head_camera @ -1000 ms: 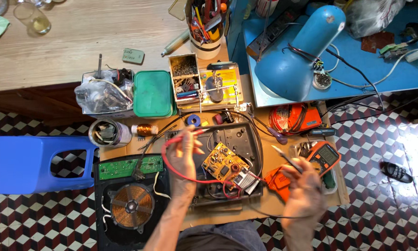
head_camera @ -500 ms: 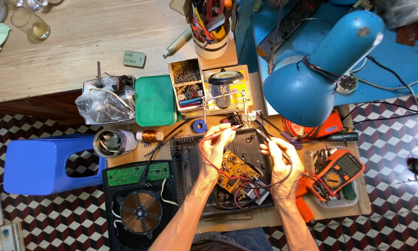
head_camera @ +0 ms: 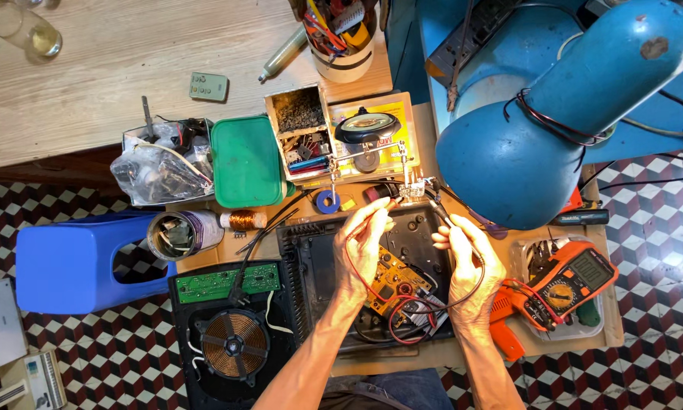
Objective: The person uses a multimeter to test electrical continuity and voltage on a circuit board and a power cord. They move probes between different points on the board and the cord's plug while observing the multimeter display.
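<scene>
From the blue stool (head_camera: 68, 262) at far left to the orange multimeter (head_camera: 569, 279) at right, I work over a cluttered tabletop (head_camera: 91, 68). My left hand (head_camera: 362, 247) pinches the red probe (head_camera: 379, 212), my right hand (head_camera: 466, 262) the black probe (head_camera: 440, 212) — both point away from me to the small clamped board (head_camera: 412, 190), just beyond the fingertips, the two hands about equally near.

A checkered floor (head_camera: 91, 364) lies below the wooden counter (head_camera: 106, 68); a blue stool (head_camera: 68, 262) stands beside it, under a blue lamp (head_camera: 554, 114).
</scene>
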